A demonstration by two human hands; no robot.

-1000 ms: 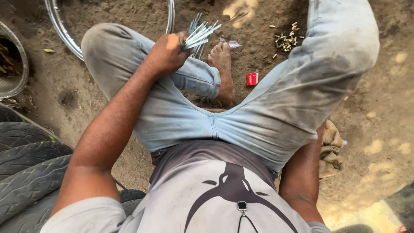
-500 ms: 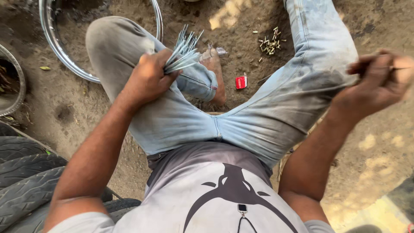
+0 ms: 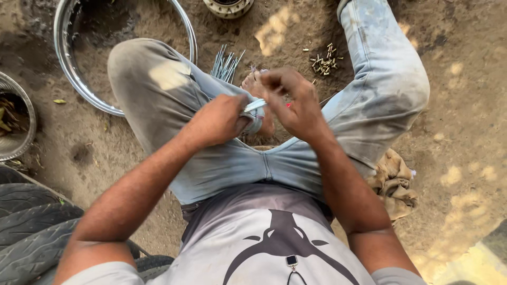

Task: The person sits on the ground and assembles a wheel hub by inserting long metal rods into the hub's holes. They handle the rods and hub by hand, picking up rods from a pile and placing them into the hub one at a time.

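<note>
Over dirt ground (image 3: 465,132), right hand (image 3: 296,103) has joined left hand (image 3: 219,121), both hands gripping spokes (image 3: 254,105).

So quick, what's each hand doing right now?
Left hand: closed around a bundle of thin silver metal spokes.
Right hand: fingers pinched at the bundle's near end.

Seated on dirt ground (image 3: 465,105), knees apart. Left hand (image 3: 219,120) and right hand (image 3: 296,103) meeting between knees, above bare foot (image 3: 259,108); both pinching spoke bundle (image 3: 254,105), whose far ends (image 3: 226,64) fan out beyond left knee. Wheel rim (image 3: 68,79) on ground far left, behind left knee. Nipple pile (image 3: 325,60) ahead, inside right knee. Hub (image 3: 228,7) at top edge. Bowl (image 3: 16,126) at left edge. Tyres (image 3: 31,232) near left. Rag (image 3: 393,179) under right thigh.
</note>
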